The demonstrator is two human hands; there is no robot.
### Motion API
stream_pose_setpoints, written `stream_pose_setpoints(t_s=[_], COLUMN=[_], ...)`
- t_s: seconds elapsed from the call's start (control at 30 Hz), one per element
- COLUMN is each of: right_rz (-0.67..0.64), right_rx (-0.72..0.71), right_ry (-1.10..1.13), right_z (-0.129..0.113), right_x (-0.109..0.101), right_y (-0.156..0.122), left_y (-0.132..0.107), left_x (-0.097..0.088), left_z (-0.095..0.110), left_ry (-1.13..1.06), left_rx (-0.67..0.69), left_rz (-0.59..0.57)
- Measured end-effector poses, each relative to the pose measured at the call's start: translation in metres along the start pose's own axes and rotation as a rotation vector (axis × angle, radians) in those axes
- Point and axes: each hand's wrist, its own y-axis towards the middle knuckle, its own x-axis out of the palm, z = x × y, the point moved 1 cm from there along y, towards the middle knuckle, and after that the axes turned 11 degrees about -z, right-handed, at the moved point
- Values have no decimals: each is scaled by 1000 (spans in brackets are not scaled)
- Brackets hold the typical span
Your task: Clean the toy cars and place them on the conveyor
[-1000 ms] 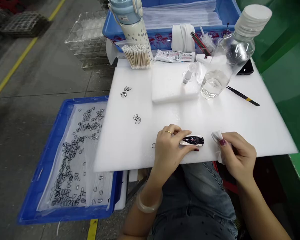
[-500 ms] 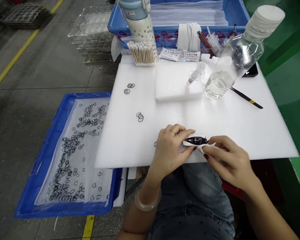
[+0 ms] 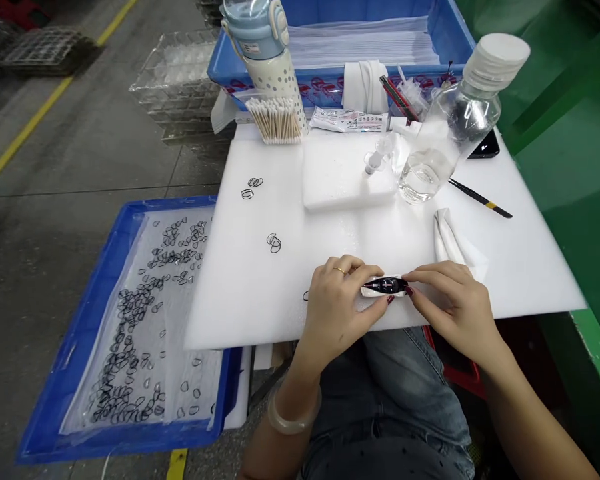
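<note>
A small, glossy black, boat-shaped part with a white base [image 3: 386, 286] lies near the front edge of the white foam board [image 3: 260, 293]. My left hand [image 3: 341, 303] pinches its left end between thumb and fingers. The thumb and index finger of my right hand [image 3: 453, 303] close on its right end. Just beyond the right hand lies a crumpled white cloth [image 3: 455, 243]. A thin black ring [image 3: 305, 295] shows partly beside my left hand. More thin black rings [image 3: 274, 243] lie farther left on the board.
A blue tray [image 3: 45, 407] of many black rings sits lower left. A foam block [image 3: 347, 177] holds a small syringe-like piece [image 3: 377, 160]. Behind stand a clear bottle [image 3: 425, 173], cotton swabs [image 3: 275, 121], a tumbler [image 3: 273, 70] and a blue bin [image 3: 320, 80]. Tweezers [image 3: 480, 198] lie right.
My right hand has let go of the white cloth, which now lies on the board beyond it. Its fingers now grip the black part's right end. The camera view has shifted slightly.
</note>
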Motion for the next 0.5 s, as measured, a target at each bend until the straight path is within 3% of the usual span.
stream_pose_setpoints(t_s=[0.2,0.5], right_rz=[26,44], right_rx=[72,50], right_ry=[131,130], right_z=[2,3], right_x=[4,6], right_y=[2,2], left_y=[5,8], left_x=[5,2], left_z=[6,8], left_ry=[26,3], left_rx=[-88,-136], left_rz=[7,-34])
